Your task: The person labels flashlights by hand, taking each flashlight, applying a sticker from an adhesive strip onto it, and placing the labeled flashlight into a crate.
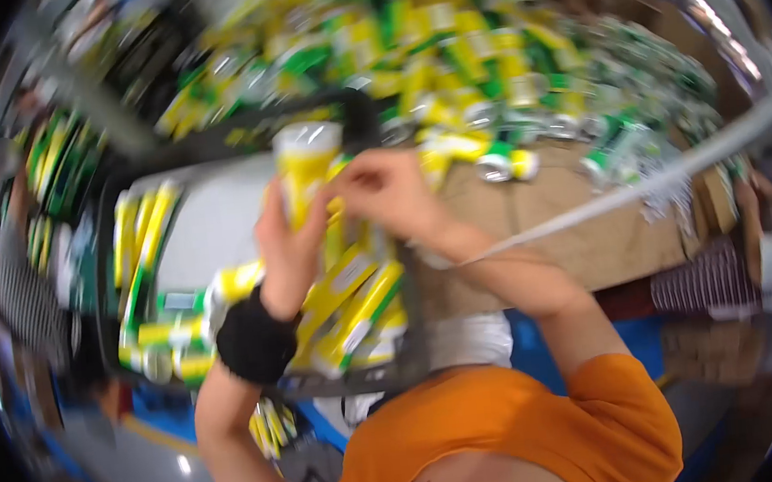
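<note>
My left hand (pixel 289 250), with a black band on its wrist, is wrapped round a yellow tube (pixel 301 179) with a whitish cap end pointing up. Close against the tube's right side is my right hand (pixel 390 189). Its fingers are curled in a pinch, and blur hides what is between them. Below both hands stands a dark-rimmed crate (pixel 406 351) holding several yellow and green tubes (pixel 355 304). More yellow tubes (pixel 143 227) lie along its left side, beside a pale sheet or liner (pixel 212 216).
A large heap of yellow and green tubes (pixel 441 40) covers the back of a brown cardboard surface (pixel 532 218). A pale bar or strap (pixel 641 184) crosses on the right. People in striped sleeves (pixel 28 285) are at the left and right edges.
</note>
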A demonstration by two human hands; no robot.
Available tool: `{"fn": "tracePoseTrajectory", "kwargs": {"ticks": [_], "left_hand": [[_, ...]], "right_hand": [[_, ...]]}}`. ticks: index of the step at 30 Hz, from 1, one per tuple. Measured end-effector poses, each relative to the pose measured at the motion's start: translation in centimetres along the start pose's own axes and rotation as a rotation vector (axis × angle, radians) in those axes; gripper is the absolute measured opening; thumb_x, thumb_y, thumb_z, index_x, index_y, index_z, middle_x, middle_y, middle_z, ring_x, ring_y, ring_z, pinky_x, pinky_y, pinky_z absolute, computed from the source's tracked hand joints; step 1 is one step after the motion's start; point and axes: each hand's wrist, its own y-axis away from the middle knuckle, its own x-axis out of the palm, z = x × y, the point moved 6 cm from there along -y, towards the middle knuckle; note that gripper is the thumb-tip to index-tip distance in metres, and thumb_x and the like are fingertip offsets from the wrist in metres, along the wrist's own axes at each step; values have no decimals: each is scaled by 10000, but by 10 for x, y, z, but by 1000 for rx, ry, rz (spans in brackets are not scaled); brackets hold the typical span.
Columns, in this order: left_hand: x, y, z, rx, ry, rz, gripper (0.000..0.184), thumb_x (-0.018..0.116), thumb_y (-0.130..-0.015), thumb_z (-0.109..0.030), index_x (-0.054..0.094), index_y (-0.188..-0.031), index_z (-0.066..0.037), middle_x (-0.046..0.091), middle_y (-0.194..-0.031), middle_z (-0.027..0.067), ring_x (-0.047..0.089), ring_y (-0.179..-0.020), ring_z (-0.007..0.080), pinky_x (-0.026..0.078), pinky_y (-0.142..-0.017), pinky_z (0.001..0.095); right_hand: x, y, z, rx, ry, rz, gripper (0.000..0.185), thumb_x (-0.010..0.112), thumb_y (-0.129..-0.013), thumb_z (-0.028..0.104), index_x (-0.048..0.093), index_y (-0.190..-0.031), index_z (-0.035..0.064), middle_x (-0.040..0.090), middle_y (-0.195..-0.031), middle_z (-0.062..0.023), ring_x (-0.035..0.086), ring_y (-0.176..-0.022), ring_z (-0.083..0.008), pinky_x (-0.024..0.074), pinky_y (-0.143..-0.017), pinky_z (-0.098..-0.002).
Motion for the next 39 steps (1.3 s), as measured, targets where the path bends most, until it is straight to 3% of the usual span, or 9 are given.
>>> {"fn": "tracePoseTrajectory", "kwargs": {"ticks": [6, 12, 20, 21, 28, 32, 35, 36, 39], "left_hand": [[59, 0, -107, 611, -92, 57, 377, 631, -805, -52, 493, -1149, 17, 615, -853, 138, 606, -757, 204, 483, -674, 308], [187, -123, -54, -234, 547, 598, 258, 467, -923, -154, 499, -1151, -37, 579, -974, 46, 555, -860, 150, 451, -786, 285], [354, -407, 89, -169, 831, 921, 212, 536, -912, -202, 510, -1063, -56, 541, -946, 62, 513, -855, 130, 447, -783, 298], [334, -401, 56, 129, 516, 845, 237, 541, -909, -204, 512, -1082, -43, 545, -962, 62, 512, -866, 137, 444, -797, 299], [143, -227, -33, 158, 280, 529, 388, 544, -896, -171, 481, -1237, 1, 557, -1141, 82, 540, -1003, 154, 431, -869, 273], [-30, -210, 112, 149, -200, 512, 239, 532, -895, -126, 562, -1080, 23, 590, -995, 107, 555, -889, 146, 442, -774, 264], [-176, -173, 218, 56, -873, 459, 384, 581, -828, -97, 481, -1155, 78, 561, -1053, 232, 560, -977, 339, 446, -852, 351], [-235, -154, 263, 342, -1437, 200, 473, 608, -820, -134, 427, -1215, 54, 546, -1071, 225, 553, -946, 345, 450, -838, 364], [-278, -118, 306, -48, -1469, 375, 529, 591, -828, -260, 405, -1255, -10, 500, -1146, 262, 507, -1000, 431, 414, -874, 466]], "right_hand": [[-64, 22, -56, 372, -408, -126, 143, 650, -805, 145, 632, -788, 4, 616, -681, -35, 566, -568, -86, 467, -502, -232], [-146, 93, -51, 146, -5, -209, 138, 657, -791, 149, 629, -767, 16, 589, -604, -29, 564, -540, -72, 439, -473, -218], [-181, 163, -51, 335, -87, -324, 133, 656, -800, 163, 608, -786, 40, 604, -674, -8, 564, -568, -60, 451, -500, -220], [-181, 167, -60, 341, -121, -333, 143, 663, -801, 171, 607, -793, 40, 602, -671, -6, 562, -568, -60, 448, -497, -218], [-163, 141, -92, 269, -166, -345, 128, 650, -793, 150, 605, -796, 31, 601, -646, -12, 569, -520, -80, 454, -462, -230], [-154, 138, -84, 120, 97, -288, 133, 655, -776, 134, 619, -827, 17, 612, -683, -25, 572, -620, -74, 473, -558, -226], [-147, 141, -87, 206, 148, -254, 152, 660, -754, 161, 630, -837, 37, 632, -713, -47, 594, -659, -108, 485, -611, -250], [-142, 140, -91, 190, 186, -244, 160, 662, -748, 173, 632, -840, 47, 634, -714, -50, 598, -654, -125, 488, -618, -260], [-136, 136, -87, 101, 221, -276, 175, 666, -737, 196, 633, -838, 57, 623, -736, -59, 600, -663, -157, 488, -623, -280]]}}
